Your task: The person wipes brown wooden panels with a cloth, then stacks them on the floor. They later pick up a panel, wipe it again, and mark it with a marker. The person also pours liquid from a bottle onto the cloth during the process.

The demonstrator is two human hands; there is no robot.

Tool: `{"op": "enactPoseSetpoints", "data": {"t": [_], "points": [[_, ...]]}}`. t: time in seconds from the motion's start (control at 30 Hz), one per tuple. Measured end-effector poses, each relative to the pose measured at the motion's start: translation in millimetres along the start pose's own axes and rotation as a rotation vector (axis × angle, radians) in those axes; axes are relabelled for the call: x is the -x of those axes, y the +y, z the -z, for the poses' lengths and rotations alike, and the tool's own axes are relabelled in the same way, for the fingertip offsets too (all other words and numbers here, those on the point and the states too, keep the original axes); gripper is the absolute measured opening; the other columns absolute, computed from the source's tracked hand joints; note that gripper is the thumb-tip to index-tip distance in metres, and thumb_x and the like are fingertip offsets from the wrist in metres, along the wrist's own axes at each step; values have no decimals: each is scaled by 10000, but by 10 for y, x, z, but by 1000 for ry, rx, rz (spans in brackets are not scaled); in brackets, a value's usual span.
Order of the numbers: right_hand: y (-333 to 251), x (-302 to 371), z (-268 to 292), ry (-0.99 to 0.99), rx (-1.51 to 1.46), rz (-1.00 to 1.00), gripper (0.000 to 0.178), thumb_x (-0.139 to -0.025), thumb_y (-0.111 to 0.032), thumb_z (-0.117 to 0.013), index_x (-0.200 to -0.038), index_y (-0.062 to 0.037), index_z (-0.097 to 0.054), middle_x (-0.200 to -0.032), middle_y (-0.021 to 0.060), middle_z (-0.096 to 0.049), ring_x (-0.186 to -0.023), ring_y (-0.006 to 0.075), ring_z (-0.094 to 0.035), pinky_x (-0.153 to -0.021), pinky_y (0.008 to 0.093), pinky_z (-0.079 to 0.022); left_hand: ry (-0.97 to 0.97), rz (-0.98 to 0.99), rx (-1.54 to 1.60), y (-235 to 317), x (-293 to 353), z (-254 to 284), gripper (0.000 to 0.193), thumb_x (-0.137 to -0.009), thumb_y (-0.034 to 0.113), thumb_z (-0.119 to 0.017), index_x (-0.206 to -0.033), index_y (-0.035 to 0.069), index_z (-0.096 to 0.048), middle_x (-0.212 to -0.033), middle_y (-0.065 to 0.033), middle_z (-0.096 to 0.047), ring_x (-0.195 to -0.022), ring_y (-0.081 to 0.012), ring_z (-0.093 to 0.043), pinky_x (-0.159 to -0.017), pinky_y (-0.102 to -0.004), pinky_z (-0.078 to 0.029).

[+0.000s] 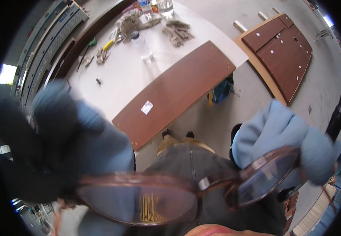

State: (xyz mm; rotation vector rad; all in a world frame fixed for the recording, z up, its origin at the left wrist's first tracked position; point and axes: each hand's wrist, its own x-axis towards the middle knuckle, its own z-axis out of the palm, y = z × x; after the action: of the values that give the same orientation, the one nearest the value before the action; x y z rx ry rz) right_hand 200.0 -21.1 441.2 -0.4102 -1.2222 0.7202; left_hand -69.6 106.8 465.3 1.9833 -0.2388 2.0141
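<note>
Both my arms are raised close to the camera, in light blue fabric. On the left, a dark, blurred shape, seemingly my left hand [25, 145], fills the rim beside the blue fabric [103, 145]; its fingers cannot be made out. To the right, folded blue fabric [270, 126] covers my right arm, and the fingers of my right hand are hidden or at the rim. A slim black object [337, 114] of unclear kind shows there. Brown-framed glasses [135, 180] cross the lower view, overlapping both arms; whether either hand touches them, I cannot tell.
A brown wooden panel [174, 94] with a white label lies along the near edge of a white table [111, 86]. A clear bottle [141, 47], crumpled gloves [177, 33] and a yellow-handled tool [108, 45] are on it. More brown panels [282, 51] lie stacked at the right.
</note>
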Motion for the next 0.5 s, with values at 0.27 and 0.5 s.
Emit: {"op": "enactPoseSetpoints", "data": {"t": [0.27, 0.5], "points": [[383, -111, 17, 76, 69, -3, 349, -1094, -289, -634, -1276, 7, -664, -1112, 143, -777, -807, 195, -727, -722, 327, -566, -23, 57, -41, -78, 93, 5, 185, -973, 165, -673, -1113, 50, -634, -1203, -93, -643, -989, -215, -658, -829, -345, -462], [-137, -133, 143, -30, -52, 8, 346, -1089, -293, -638, -1295, -16, -661, -1137, 125, -771, -827, 193, -720, -740, 327, -556, 35, -2, 15, -47, -1, 96, 275, -1014, 226, -640, -1207, 31, -615, -1286, -118, -629, -1072, -232, -653, -907, -354, -468]]}}
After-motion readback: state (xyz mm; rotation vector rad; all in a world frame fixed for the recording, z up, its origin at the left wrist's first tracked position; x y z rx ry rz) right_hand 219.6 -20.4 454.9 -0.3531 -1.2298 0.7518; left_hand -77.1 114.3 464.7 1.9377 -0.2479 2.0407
